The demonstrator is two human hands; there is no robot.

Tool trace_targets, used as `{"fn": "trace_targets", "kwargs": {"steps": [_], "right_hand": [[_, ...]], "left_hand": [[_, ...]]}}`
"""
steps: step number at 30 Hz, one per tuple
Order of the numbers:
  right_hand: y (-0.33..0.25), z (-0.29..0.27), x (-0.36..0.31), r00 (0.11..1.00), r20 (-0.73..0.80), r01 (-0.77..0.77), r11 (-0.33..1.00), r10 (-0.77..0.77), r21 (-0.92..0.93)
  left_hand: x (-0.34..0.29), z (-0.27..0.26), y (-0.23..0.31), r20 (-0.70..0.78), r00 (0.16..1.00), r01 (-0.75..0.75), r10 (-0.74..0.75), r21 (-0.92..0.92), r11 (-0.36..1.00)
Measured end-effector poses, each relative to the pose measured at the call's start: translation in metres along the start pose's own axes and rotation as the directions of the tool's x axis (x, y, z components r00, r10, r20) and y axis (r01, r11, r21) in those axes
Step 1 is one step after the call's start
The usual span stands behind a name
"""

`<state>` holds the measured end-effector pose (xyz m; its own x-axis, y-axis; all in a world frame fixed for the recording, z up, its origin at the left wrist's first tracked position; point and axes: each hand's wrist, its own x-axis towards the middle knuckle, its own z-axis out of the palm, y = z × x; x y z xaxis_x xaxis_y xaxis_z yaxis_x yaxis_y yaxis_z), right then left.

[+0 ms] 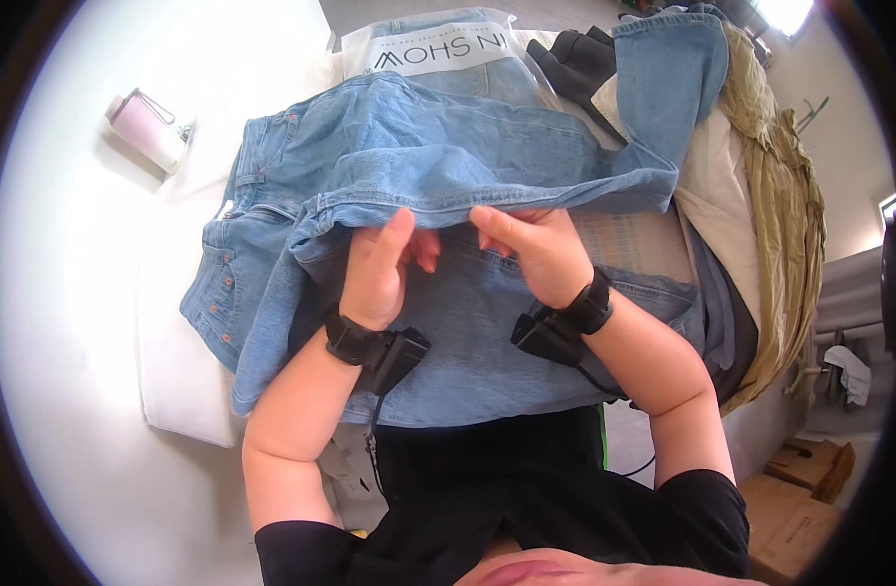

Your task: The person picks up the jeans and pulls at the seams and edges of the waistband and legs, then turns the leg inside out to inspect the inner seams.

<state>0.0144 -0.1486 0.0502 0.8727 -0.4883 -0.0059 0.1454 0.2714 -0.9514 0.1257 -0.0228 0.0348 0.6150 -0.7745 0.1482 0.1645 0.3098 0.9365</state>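
A pair of light blue jeans [419, 127] lies spread in front of me, waistband to the left and legs running to the right. My left hand [378, 269] pinches the seam of the raised leg, its thumb on top and fingers below. A short way to the right, my right hand [546, 256] grips the same seam between thumb and fingers. Between my hands the seam makes a raised edge, with the other leg lying flat under my wrists. The far end of the upper leg bends up and away at the right. Both wrists carry black straps with small boxes.
Behind the jeans lies a clear printed bag [438, 49] holding more denim. A pink tumbler [145, 127] stands at the far left. Dark cloth [575, 68] and an olive garment [785, 195] lie to the right. Cardboard boxes [790, 518] stand at the lower right.
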Motion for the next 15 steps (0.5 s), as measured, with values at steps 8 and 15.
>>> {"fn": "trace_targets", "kwargs": {"steps": [8,15], "right_hand": [[0.0034,-0.0001,-0.0007,1.0,0.015,-0.022,0.999,0.023,-0.041],[0.0033,0.0001,-0.0011,0.998,0.053,-0.028,0.999,0.029,-0.028]], "left_hand": [[-0.001,-0.002,0.0042,0.014,0.999,0.048,-0.048,0.02,0.999],[-0.0032,-0.0034,0.0075,-0.057,0.998,0.005,-0.006,-0.006,1.0]]}}
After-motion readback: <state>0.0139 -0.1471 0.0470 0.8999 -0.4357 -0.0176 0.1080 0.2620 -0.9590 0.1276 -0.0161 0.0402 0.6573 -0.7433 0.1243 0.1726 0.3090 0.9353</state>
